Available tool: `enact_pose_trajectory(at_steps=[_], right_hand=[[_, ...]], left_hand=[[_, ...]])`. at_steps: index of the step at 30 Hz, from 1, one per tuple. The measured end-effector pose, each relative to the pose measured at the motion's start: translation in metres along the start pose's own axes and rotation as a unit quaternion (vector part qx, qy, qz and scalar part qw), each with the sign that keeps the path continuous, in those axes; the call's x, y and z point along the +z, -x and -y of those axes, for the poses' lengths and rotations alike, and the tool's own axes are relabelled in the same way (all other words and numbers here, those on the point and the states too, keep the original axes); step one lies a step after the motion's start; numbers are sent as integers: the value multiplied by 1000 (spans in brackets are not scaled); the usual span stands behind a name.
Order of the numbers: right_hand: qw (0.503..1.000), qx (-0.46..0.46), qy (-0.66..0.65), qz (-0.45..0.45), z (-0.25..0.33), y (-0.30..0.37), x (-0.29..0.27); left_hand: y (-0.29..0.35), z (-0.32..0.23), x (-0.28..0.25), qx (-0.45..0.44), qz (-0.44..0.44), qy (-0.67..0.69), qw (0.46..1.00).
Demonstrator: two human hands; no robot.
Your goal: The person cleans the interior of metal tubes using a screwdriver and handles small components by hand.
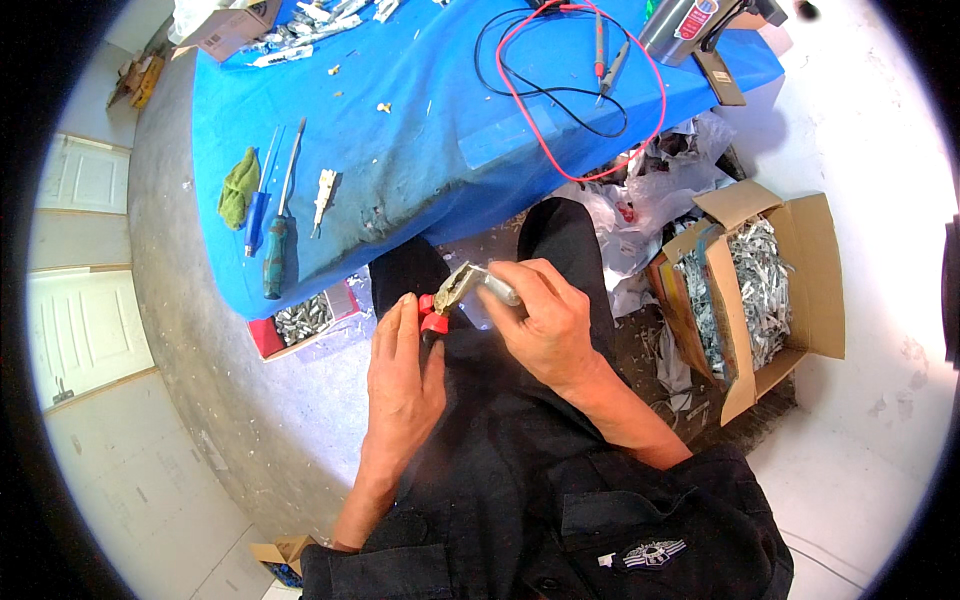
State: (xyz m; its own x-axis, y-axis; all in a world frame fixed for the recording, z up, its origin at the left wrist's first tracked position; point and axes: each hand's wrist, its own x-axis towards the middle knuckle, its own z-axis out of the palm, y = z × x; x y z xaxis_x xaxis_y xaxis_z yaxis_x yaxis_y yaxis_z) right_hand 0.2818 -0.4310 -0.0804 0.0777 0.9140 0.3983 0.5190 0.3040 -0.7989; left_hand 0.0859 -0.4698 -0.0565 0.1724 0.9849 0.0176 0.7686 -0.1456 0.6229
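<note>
Over my lap, my left hand (405, 375) is closed round the handles of pliers with red-and-black grips (434, 322). The worn metal jaws of the pliers (455, 288) point up and right toward my other hand. My right hand (543, 322) pinches a small silver cylindrical metal part (502, 290) between thumb and fingers. One end of this part meets the jaws; whether they bite on it I cannot tell. Nearest on the table lies a small whitish metal piece (324, 198) with a thin tip.
A blue cloth (420, 140) covers the table ahead, bearing a teal-handled screwdriver (275, 258), a blue-handled screwdriver (255, 222), a green rag (238, 190) and meter probes (600, 60). A cardboard box (825, 270) of metal strips stands right. Below left is a red box (268, 338) of small metal parts.
</note>
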Motion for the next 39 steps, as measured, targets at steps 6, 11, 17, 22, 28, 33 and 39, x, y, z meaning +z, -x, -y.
enact_pose_trajectory(at_steps=[6, 11, 17, 22, 28, 33, 39], right_hand=[[1000, -23, 20, -3, 1, 2, 0], [999, -35, 13, -2, 1, 4, 2], [998, -54, -17, 8, 0, 10, 4], [997, -56, -54, 21, 2, 11, 2], [987, 1, -154, 34, 2, 11, 0], [913, 207, -341, 87, 3, 15, -1], [870, 295, -391, 63, 8, 16, 2]], left_hand=[[4, -7, 6, -10, -5, 10, 1000], [4, -6, 6, -6, 13, -24, 1000], [3, -5, -2, -21, 55, -11, 998], [5, 6, -1, -57, 76, 43, 995], [9, 10, 8, -161, 128, 238, 949], [7, 5, 7, -136, 115, 250, 952], [6, 7, 13, -115, 70, 216, 967]])
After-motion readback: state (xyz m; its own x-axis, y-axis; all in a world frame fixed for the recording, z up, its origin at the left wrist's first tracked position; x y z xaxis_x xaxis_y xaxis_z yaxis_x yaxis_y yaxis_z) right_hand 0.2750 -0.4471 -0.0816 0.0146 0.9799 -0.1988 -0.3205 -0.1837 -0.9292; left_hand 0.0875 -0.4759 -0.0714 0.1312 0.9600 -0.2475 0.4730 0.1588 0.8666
